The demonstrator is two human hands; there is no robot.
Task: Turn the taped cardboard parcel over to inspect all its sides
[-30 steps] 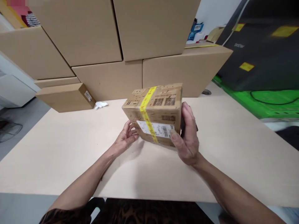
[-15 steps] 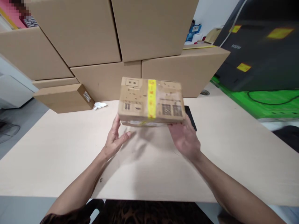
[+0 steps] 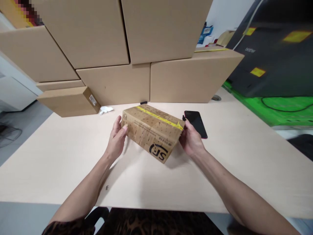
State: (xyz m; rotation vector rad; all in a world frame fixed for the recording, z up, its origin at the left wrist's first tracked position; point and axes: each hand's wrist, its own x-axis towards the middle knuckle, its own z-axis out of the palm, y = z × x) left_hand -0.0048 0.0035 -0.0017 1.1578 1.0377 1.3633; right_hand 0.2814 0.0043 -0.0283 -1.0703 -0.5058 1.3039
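A brown cardboard box [image 3: 149, 132] with yellow tape and a black "SF" print is held in front of me, tilted, its right end nearer to me. My left hand [image 3: 116, 138] grips its left end, the thumb lying on the printed side. At the opposite end, my right hand [image 3: 192, 137] holds the box from the right, with several of its fingers hidden behind. A small black piece [image 3: 184, 118] shows by the right fingertips; its kind is unclear. The print on the side facing me is upside down.
A black phone [image 3: 196, 123] lies right of my right hand on the table [image 3: 73, 163]. Stacked large cartons [image 3: 179, 81] form a wall behind. A flat carton [image 3: 66, 101] and crumpled white paper [image 3: 106, 110] are at left. A small black object [image 3: 143, 102] lies behind the box.
The box has been turned and lowered, so its "SF" side now faces me instead of the taped, printed face. My right hand has shifted to the box's right end. More of the phone shows.
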